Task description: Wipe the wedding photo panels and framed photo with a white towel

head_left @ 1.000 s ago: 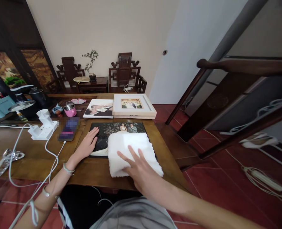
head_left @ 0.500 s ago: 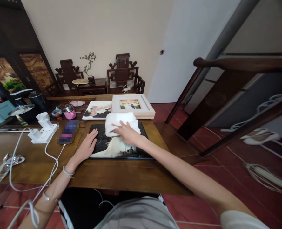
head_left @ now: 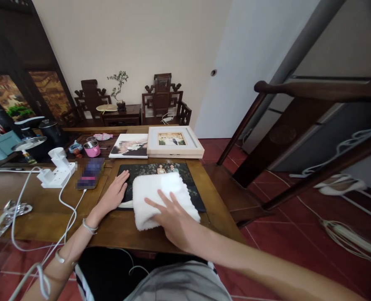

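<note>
A dark photo panel (head_left: 190,184) lies flat on the wooden table, showing two people in formal wear. My left hand (head_left: 118,190) rests flat on its left edge, fingers stretched out. A folded white towel (head_left: 152,188) covers the panel's lower middle and hangs over its near edge. On top of the towel presses my right hand (head_left: 173,213), its fingers somewhat spread and holding the cloth; the thumb is partly hidden in the fold.
Behind the panel lie a light-wood picture frame (head_left: 176,152) and a white-edged print (head_left: 130,146). To the left are a phone (head_left: 90,173) on a cable, a white power strip (head_left: 58,175), a pink cup (head_left: 92,148) and a silver hair clip (head_left: 11,215). A dark wooden chair (head_left: 285,125) stands right.
My right hand has drawn the towel toward me, from the panel's far edge to its near edge, uncovering the two pictured people. My left hand has stayed in place.
</note>
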The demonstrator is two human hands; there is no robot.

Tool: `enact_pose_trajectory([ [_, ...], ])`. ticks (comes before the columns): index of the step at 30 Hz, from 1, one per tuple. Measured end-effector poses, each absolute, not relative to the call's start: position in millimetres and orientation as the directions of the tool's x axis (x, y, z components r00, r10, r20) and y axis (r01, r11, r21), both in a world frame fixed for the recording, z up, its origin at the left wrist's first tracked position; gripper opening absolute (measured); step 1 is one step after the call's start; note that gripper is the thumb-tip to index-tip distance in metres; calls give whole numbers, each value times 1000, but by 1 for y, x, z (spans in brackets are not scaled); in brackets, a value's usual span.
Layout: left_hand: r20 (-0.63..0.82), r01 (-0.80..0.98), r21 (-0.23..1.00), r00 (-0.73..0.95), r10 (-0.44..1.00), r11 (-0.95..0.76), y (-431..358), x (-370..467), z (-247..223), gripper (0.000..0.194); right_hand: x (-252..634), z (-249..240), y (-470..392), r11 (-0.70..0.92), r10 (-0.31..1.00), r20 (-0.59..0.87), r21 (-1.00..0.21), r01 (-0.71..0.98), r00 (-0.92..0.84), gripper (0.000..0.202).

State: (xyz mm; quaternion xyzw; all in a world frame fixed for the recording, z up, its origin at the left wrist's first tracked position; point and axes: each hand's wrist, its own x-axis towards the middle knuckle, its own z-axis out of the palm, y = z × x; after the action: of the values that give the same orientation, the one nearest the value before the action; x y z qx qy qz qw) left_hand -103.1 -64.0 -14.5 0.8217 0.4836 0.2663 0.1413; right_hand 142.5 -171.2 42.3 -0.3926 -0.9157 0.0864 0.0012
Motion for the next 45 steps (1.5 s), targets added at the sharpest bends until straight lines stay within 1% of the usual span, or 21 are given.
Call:
enact_pose_trajectory([
  [4, 293, 720, 487, 400, 869, -495, -63, -105, -16, 50, 135, 46, -117, 635, 763, -42, -138, 760, -645, 69],
  [7, 288, 716, 494, 400, 870, -493, -62, -106, -17, 50, 126, 51, -72, 593, 802, -33, -86, 801, -597, 72],
  [10, 296, 711, 499, 398, 868, -496, -62, -106, -18, 49, 119, 52, -47, 560, 827, -19, -58, 826, -562, 71],
  [12, 306, 709, 497, 397, 865, -501, -62, -107, -18, 49, 115, 49, -49, 546, 837, -7, -47, 836, -547, 69],
  [15, 316, 706, 497, 394, 863, -504, -62, -107, -19, 49, 110, 44, -81, 552, 834, 6, -11, 834, -552, 61],
  [18, 312, 707, 499, 392, 865, -500, -62, -106, -18, 49, 109, 42, -131, 618, 786, -28, 9, 786, -617, 48],
  [19, 309, 708, 500, 393, 866, -499, -63, -106, -17, 49, 110, 42, -147, 628, 778, 3, 7, 778, -628, 42],
  [21, 305, 708, 502, 393, 868, -497, -63, -105, -14, 49, 112, 43, -173, 669, 742, -44, -18, 743, -669, 35],
  [23, 305, 704, 508, 393, 868, -497, -64, -104, -13, 48, 116, 44, -186, 698, 710, -94, -41, 715, -698, 33],
  [25, 307, 700, 511, 393, 867, -498, -64, -104, -13, 48, 119, 45, -184, 703, 702, -106, -51, 709, -704, 37],
  [27, 308, 699, 512, 393, 866, -499, -64, -104, -14, 49, 121, 46, -169, 695, 712, -80, -58, 717, -697, 46],
  [31, 317, 697, 508, 396, 862, -507, -62, -105, -19, 49, 117, 51, -113, 679, 730, -52, -59, 731, -682, 64],
  [34, 323, 698, 503, 395, 860, -510, -60, -106, -21, 48, 111, 50, -70, 658, 752, -22, -32, 752, -659, 70],
  [39, 324, 710, 487, 394, 860, -509, -61, -105, -20, 49, 105, 44, -44, 634, 773, 37, -18, 773, -633, 71],
  [42, 310, 711, 494, 395, 865, -501, -62, -105, -19, 49, 106, 43, -62, 614, 788, 50, 8, 789, -614, 66],
  [45, 305, 702, 509, 394, 867, -498, -62, -104, -19, 48, 109, 45, -100, 617, 787, 2, 16, 787, -617, 60],
])
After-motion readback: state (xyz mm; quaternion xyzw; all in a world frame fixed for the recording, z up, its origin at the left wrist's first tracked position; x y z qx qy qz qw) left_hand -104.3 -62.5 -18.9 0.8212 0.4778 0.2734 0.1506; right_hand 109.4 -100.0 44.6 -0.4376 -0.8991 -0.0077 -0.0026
